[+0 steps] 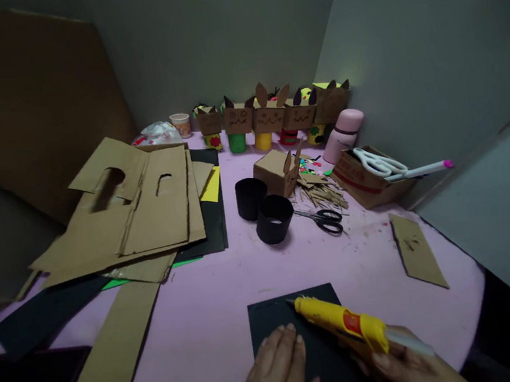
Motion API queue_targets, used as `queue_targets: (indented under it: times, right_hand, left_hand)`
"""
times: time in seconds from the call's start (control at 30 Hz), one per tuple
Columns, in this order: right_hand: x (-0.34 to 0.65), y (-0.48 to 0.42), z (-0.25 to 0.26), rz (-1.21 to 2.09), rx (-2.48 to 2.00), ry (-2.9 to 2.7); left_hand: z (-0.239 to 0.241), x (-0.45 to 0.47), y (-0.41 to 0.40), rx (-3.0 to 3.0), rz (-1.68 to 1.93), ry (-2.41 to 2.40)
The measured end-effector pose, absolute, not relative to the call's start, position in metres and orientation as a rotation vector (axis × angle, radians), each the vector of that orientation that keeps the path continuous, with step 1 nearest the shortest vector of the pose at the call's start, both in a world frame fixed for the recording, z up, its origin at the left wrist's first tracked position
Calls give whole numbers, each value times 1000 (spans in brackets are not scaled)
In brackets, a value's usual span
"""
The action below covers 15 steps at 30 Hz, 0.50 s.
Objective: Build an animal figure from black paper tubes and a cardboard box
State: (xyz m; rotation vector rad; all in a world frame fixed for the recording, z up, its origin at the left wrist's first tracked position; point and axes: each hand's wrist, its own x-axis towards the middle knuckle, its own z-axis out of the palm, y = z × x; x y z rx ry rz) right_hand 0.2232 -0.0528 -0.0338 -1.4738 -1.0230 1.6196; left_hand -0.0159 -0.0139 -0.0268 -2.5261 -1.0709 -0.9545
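Left hand point(279, 372) lies flat on black sheet point(271, 317), fingers loosely together; right hand point(413, 370), partly cut off, grips glue gun point(342, 322)

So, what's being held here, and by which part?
The right hand grips the yellow glue gun at its rear end; the left hand lies flat on the black sheet.

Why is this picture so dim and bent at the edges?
Head view: weak light falls on the pink table; the corners go dark and the wide lens bows its near edge. The left hand and yellow glue gun look sharp; the cardboard figures behind are softer.
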Motion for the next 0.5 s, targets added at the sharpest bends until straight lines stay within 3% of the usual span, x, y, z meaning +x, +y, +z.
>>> queue_targets:
  times: [0.5]
  right_hand:
    - [218, -57, -25, 1447, -1562, -925]
  left_hand:
    - [-30, -20, -15, -2538, -932, -1040]
